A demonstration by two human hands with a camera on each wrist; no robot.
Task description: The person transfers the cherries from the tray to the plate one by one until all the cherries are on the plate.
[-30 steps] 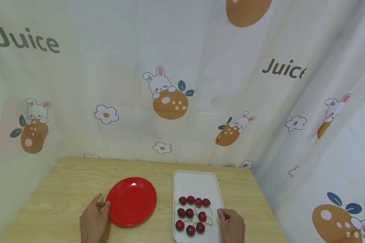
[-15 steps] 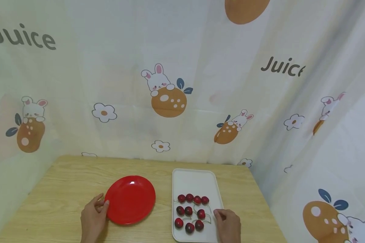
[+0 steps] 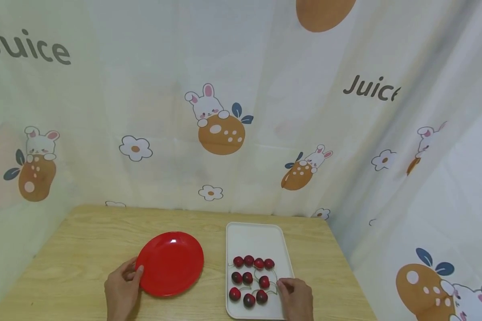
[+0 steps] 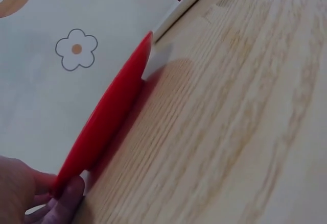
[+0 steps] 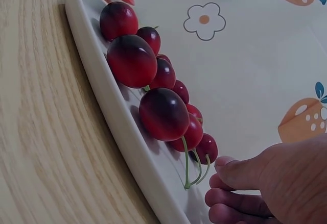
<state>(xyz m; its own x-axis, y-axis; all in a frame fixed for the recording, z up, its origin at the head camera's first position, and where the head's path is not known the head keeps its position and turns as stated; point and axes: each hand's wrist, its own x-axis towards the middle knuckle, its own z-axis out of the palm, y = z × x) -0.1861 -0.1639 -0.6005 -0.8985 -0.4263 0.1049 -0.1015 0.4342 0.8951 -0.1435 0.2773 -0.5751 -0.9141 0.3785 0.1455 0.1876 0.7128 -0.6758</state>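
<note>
A round red plate (image 3: 170, 263) lies left of centre on the table. My left hand (image 3: 122, 287) pinches its left rim, thumb on one side and fingers curled under in the left wrist view. To the right stands a white rectangular tray (image 3: 255, 238) with several dark red cherries (image 3: 263, 281) in three rows, some with thin green stems (image 5: 186, 163). At the tray's right edge hovers my right hand (image 3: 297, 298), thumb and fingertips close together beside the stems. A gap shows between thumb and fingers in the right wrist view, and nothing is held.
Both dishes rest on a light wood-grain table (image 3: 100, 232), a strip of which runs between plate and tray. Behind and along the sides hangs a pale curtain (image 3: 156, 98) printed with rabbits, fruit and flowers.
My right hand has shifted left, from outside the tray's right edge to over it, nearer the stems. The left hand stays at the plate's rim. The head view has shifted slightly.
</note>
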